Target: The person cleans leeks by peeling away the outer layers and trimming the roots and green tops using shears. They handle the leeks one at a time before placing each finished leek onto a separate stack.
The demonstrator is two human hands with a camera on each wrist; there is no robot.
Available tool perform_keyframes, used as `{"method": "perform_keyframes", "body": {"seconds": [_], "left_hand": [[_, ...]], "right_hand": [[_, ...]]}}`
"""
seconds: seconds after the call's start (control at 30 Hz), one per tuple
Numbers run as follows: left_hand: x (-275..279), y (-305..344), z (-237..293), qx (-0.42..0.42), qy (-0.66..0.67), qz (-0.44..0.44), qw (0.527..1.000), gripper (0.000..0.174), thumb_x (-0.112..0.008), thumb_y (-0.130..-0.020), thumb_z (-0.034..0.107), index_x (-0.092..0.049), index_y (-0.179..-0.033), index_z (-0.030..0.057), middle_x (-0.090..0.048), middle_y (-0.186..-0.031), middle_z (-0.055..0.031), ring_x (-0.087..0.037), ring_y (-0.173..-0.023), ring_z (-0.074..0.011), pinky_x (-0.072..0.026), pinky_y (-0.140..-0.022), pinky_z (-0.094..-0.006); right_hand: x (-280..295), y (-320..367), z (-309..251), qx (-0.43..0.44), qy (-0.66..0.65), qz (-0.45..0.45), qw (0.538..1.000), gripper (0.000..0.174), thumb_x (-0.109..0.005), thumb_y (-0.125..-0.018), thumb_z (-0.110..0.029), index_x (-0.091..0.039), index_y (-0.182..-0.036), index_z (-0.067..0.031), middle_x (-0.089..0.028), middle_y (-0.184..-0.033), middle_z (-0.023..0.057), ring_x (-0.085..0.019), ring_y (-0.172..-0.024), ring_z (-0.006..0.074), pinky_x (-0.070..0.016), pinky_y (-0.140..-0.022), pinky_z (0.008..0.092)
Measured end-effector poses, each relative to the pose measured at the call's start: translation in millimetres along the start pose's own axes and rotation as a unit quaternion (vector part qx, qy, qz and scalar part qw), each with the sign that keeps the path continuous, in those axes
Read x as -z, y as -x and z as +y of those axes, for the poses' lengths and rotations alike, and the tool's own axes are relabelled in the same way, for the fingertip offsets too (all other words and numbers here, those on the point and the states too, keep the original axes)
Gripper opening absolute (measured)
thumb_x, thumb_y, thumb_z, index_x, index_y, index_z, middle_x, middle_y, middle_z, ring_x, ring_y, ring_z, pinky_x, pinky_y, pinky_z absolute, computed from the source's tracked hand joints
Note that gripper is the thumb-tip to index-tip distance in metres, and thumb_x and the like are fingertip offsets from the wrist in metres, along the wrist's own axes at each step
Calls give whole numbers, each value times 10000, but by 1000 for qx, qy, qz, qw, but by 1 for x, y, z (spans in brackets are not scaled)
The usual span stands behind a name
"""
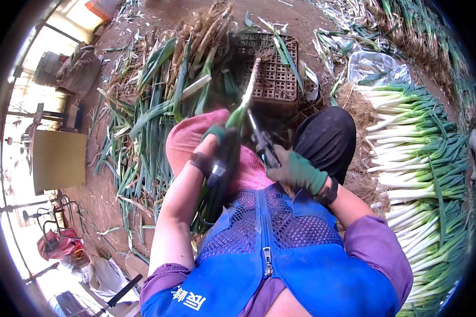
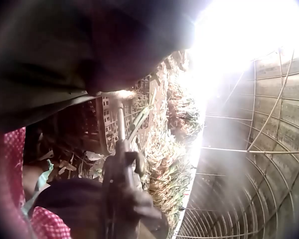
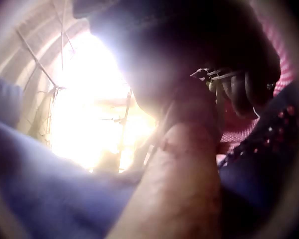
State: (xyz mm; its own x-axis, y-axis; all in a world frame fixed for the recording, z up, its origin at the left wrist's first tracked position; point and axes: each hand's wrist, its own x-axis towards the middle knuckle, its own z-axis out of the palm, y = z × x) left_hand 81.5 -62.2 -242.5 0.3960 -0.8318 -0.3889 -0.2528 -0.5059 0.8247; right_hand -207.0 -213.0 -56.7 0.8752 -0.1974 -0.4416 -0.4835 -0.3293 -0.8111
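In the head view my gloved left hand point(image 1: 223, 136) grips a long green onion point(image 1: 250, 87) by its green part, the pale stem and root end pointing away from me. My right hand point(image 1: 300, 170), in a green and grey glove, holds a black blow gun point(image 1: 267, 147) with a slim metal nozzle. The nozzle lies close alongside the onion's stem. From the left wrist, the blow gun point(image 2: 120, 162) shows blurred, its nozzle pointing up toward the stem. The right wrist view shows the right hand point(image 3: 189, 89) dark against bright light, the tool mostly hidden.
Beyond the knees stands an upturned plastic crate point(image 1: 275, 71). A heap of untrimmed green onions point(image 1: 148, 127) lies on the left. Cleaned onions point(image 1: 407, 158) lie in a long row on the right, near a clear plastic bag point(image 1: 378, 67). A yellowish board point(image 1: 59, 161) stands far left.
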Motion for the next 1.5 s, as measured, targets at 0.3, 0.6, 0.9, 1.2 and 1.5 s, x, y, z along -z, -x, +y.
{"method": "perform_keyframes", "body": {"seconds": [0.3, 0.6, 0.9, 1.2, 1.5], "left_hand": [[1, 1, -3, 18, 56, 16, 998, 337, -653, -906, 315, -667, -1078, 25, -681, -845, -64, -656, -697, -199, -542, -625, -344], [6, 53, 124, 215, 145, 5, 966, 345, -657, -903, 311, -666, -1101, 28, -686, -880, -87, -665, -720, -211, -548, -643, -359], [0, 37, 16, -46, -100, -18, 994, 259, -661, -858, 240, -689, -1031, 49, -708, -869, -83, -683, -719, -222, -547, -637, -358], [-25, 30, 15, 80, -65, 38, 994, 439, -607, -936, 432, -686, -1110, 37, -707, -881, -69, -664, -760, -174, -530, -699, -335], [-21, 57, 86, 228, -34, 69, 971, 517, -464, -908, 442, -701, -1099, 24, -717, -985, -206, -702, -955, -342, -518, -848, -418]], "right_hand": [[-2, 17, -17, -25, 18, -47, 998, 532, -674, -774, -353, -493, -1104, 24, -655, -867, 270, -670, -834, 408, -510, -736, 461], [-6, -32, 14, -32, 35, 19, 999, 597, -680, -735, -384, -537, -1102, 65, -669, -908, 291, -663, -907, 435, -513, -818, 447], [20, -118, 17, -69, 37, 107, 991, 534, -674, -719, -397, -598, -1014, 42, -671, -939, 271, -667, -918, 391, -514, -803, 427], [19, -96, 9, -81, 48, 61, 994, 581, -667, -698, -354, -600, -1122, 37, -653, -1091, 299, -640, -1052, 407, -498, -906, 432], [38, -153, 6, -39, 70, 65, 995, 517, -681, -705, -351, -635, -994, 75, -681, -914, 278, -686, -902, 381, -533, -804, 411]]}}
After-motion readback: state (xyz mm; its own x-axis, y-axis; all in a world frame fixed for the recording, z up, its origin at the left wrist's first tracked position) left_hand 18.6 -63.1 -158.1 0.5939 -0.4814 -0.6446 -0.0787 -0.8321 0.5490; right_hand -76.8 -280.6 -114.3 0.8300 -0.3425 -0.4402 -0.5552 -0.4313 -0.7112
